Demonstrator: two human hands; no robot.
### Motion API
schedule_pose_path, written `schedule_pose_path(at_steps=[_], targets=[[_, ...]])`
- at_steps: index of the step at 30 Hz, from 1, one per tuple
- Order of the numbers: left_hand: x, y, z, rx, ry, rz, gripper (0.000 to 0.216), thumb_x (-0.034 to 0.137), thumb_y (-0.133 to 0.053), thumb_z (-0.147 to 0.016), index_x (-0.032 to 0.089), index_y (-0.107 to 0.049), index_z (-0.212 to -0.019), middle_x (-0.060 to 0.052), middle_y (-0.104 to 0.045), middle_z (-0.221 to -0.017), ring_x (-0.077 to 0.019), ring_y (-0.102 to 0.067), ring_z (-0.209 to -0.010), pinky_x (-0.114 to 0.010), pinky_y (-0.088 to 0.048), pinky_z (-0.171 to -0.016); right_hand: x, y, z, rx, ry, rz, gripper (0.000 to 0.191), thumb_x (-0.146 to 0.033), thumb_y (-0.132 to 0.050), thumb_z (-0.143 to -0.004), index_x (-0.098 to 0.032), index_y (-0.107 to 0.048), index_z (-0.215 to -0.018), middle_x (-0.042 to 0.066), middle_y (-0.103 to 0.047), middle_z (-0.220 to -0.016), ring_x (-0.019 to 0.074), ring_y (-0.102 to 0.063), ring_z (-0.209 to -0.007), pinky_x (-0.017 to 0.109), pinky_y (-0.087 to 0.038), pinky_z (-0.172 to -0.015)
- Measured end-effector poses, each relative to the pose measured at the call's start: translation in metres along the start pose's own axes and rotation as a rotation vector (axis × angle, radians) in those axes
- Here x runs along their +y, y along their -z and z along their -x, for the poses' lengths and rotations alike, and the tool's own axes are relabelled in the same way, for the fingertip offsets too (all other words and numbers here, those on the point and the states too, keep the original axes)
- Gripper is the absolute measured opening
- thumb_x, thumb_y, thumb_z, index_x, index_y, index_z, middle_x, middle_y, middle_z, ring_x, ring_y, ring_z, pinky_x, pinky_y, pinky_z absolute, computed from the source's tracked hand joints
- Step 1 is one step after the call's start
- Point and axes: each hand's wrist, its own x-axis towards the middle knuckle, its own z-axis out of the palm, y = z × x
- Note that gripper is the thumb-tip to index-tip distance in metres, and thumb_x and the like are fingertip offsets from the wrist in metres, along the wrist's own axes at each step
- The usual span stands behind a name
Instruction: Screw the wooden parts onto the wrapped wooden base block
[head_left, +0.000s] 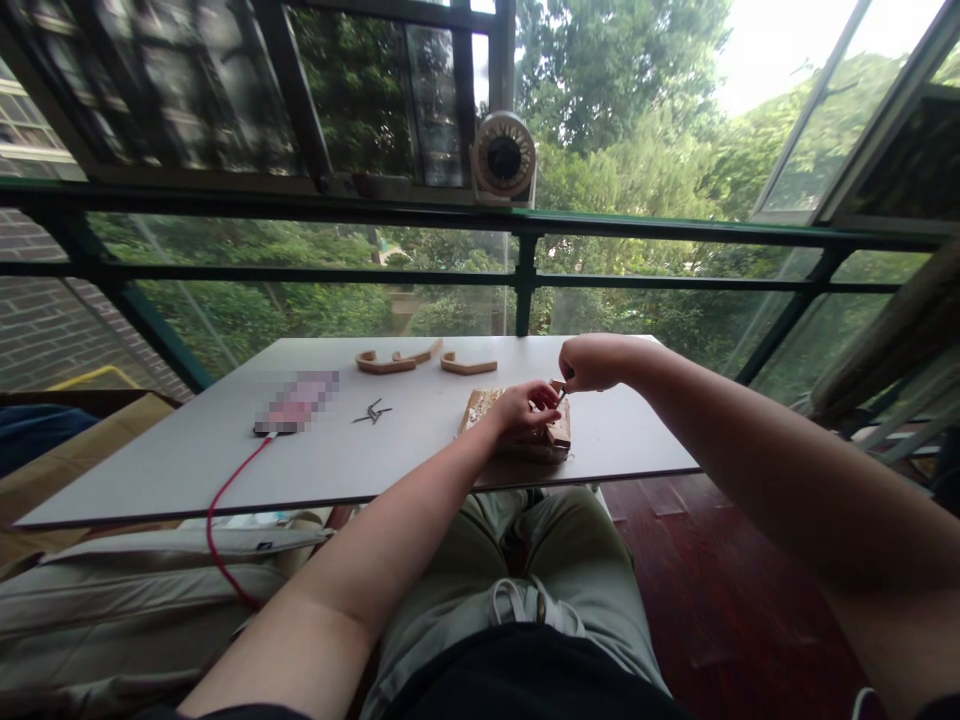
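Observation:
My right hand [592, 362] is closed in a fist at the far right corner of a brown block [480, 404]. A thin, dark rod-like tool [562, 397] slants down from it toward the fingertips of my left hand; its kind is too small to tell. My left hand [529, 408] rests over the block, its fingers curled together near the tool's lower end. What those fingers pinch, if anything, is hidden. The block has whitish, rough patches on top, and a lighter wooden piece [559, 428] lies along its right side.
Curved wooden pieces [386, 366] and another bent piece [469, 366] lie at the back of the white table [420, 440]. Several small dark metal pins [373, 411] lie left of centre. A blurred phone [296, 405] trails a red cable [217, 500]. A small fan [505, 158] stands by the window.

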Motion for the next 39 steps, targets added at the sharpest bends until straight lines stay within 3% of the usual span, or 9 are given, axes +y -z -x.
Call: schedule_pose_path(at_steps=[6,11,20,26,29,35,39], targets=[[0.0,-0.002,0.002,0.026,0.065,-0.01,0.023,0.035,-0.066,-0.076,0.015,-0.068,-0.087,-0.002,-0.068,-0.078,-0.0106,-0.058,-0.067,-0.022,-0.043,-0.064,-0.004,-0.001,-0.003,0.066,0.033,0.07,0.035,-0.037,-0.062,-0.075,-0.012,-0.074,-0.096,0.011,-0.07,-0.084,0.0194,-0.058,-0.067,0.029,-0.036,-0.054],[-0.001,-0.002,0.001,0.021,0.063,0.014,0.024,0.036,-0.065,-0.076,0.014,-0.068,-0.085,-0.001,-0.066,-0.074,-0.0094,-0.055,-0.062,-0.021,-0.042,-0.06,-0.001,-0.005,-0.003,0.128,0.083,0.036,0.038,-0.023,-0.065,-0.068,-0.015,-0.07,-0.105,0.009,-0.07,-0.092,0.0165,-0.056,-0.069,0.026,-0.034,-0.053],[-0.001,-0.002,0.001,0.011,0.082,-0.016,0.023,0.035,-0.065,-0.076,0.014,-0.069,-0.085,-0.001,-0.068,-0.076,-0.01,-0.057,-0.063,-0.021,-0.041,-0.061,-0.014,0.01,0.002,-0.067,-0.016,-0.028,0.028,-0.018,-0.06,-0.074,-0.009,-0.073,-0.098,0.01,-0.071,-0.076,0.0154,-0.058,-0.062,0.028,-0.037,-0.058],[-0.001,-0.002,0.002,0.035,0.087,0.013,0.027,0.038,-0.064,-0.076,0.014,-0.07,-0.086,-0.003,-0.07,-0.079,-0.0104,-0.058,-0.065,-0.021,-0.042,-0.063,-0.017,0.012,-0.001,-0.054,-0.017,-0.037,0.025,-0.027,-0.063,-0.078,-0.008,-0.073,-0.09,0.012,-0.072,-0.074,0.0197,-0.061,-0.068,0.031,-0.039,-0.063],[-0.002,-0.003,0.002,0.031,0.075,0.022,0.029,0.041,-0.065,-0.076,0.014,-0.071,-0.086,-0.003,-0.07,-0.081,-0.0114,-0.059,-0.068,-0.022,-0.043,-0.065,-0.015,0.009,-0.005,-0.062,-0.017,-0.061,0.022,-0.027,-0.064,-0.077,-0.009,-0.072,-0.087,0.012,-0.071,-0.073,0.0199,-0.061,-0.066,0.031,-0.04,-0.063],[0.0,-0.002,0.004,0.027,0.08,0.021,0.029,0.04,-0.065,-0.076,0.015,-0.072,-0.088,-0.003,-0.071,-0.081,-0.012,-0.06,-0.069,-0.022,-0.043,-0.066,-0.013,0.004,-0.006,-0.019,0.029,-0.163,0.03,-0.02,-0.068,-0.072,-0.012,-0.069,-0.101,0.009,-0.072,-0.075,0.0189,-0.063,-0.065,0.029,-0.041,-0.06],[0.001,-0.002,0.005,0.009,0.103,0.035,0.026,0.035,-0.064,-0.077,0.014,-0.072,-0.09,-0.004,-0.071,-0.079,-0.0119,-0.061,-0.066,-0.021,-0.044,-0.061,-0.009,0.001,-0.007,-0.017,0.06,-0.188,0.024,-0.015,-0.069,-0.069,-0.014,-0.071,-0.092,0.009,-0.071,-0.071,0.0192,-0.062,-0.063,0.029,-0.042,-0.061]])
